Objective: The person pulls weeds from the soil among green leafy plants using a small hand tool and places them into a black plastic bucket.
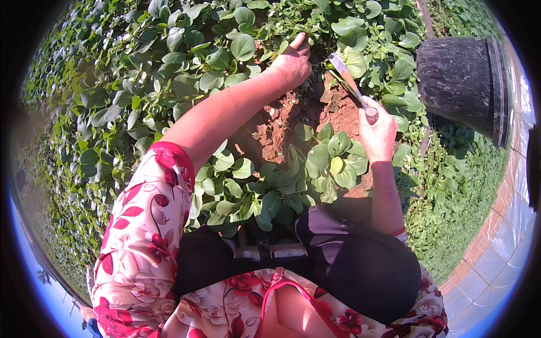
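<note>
My left hand (294,61) reaches far forward into the leafy bed, fingers curled closed on small-leaved green plants (284,34); their stems are mostly hidden by the hand. Closed in my right hand (378,132) is a knife (344,73) with a narrow flat blade pointing forward and left, and the round end of its handle showing by the thumb. Thin green stalks run alongside the blade; I cannot tell whether the hand holds them too. Between my arms, a rosette of broad-leaved greens (336,160) grows beside bare reddish soil (276,129).
A black plastic bucket (459,84) lies tipped on its side at the far right. Dense greens (107,112) cover the left. Below my arms are my dark-clad knees (360,259). A paved strip (501,242) edges the bed on the right.
</note>
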The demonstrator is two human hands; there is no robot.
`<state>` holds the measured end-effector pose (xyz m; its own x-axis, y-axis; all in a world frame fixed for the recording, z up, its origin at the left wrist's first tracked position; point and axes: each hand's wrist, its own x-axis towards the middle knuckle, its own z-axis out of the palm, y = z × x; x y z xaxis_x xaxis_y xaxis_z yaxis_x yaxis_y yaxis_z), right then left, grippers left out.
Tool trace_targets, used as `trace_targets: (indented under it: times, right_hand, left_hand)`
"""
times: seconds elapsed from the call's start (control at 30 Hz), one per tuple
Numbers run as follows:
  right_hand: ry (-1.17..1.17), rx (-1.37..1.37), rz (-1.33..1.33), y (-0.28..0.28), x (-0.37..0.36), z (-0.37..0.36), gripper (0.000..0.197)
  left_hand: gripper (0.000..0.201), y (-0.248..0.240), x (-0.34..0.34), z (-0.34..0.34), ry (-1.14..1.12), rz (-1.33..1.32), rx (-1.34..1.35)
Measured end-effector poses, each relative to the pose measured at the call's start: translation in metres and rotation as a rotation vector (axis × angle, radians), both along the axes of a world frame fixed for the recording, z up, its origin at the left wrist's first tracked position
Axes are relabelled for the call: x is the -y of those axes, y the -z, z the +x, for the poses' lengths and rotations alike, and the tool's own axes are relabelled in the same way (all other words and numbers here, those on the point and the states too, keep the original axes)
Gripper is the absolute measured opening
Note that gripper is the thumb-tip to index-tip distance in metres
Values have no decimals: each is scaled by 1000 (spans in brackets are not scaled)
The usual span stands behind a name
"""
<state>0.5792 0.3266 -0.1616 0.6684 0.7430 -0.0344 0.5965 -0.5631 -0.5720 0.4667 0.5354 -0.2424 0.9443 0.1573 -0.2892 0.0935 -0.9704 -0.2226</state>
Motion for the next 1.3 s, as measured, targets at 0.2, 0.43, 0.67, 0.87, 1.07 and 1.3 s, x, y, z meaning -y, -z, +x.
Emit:
trace_targets:
  times: [0.2, 0.43, 0.67, 0.87, 1.07, 1.3]
  right_hand:
    - [21, -167, -289, -19, 1, -25, 29]
    - [13, -244, -6, 33, 23, -26, 28]
    - [-71, -95, 79, 86, -55, -28, 12]
    - [-270, -111, 119, 62, -69, -39, 15]
    - [108, -273, 154, 47, -20, -39, 23]
    - [167, -331, 237, 58, -47, -48, 27]
  left_hand:
    - [24, 60, -26, -36, -38, -88, 524]
    - [26, 49, -26, -36, -59, -171, 445]
    - [35, 55, -20, -28, -125, -139, 490]
    - [57, 30, -35, -10, -133, -161, 417]
    - [34, -1, -30, 21, -110, 25, 108]
    - [21, 14, -31, 20, -205, -21, 206]
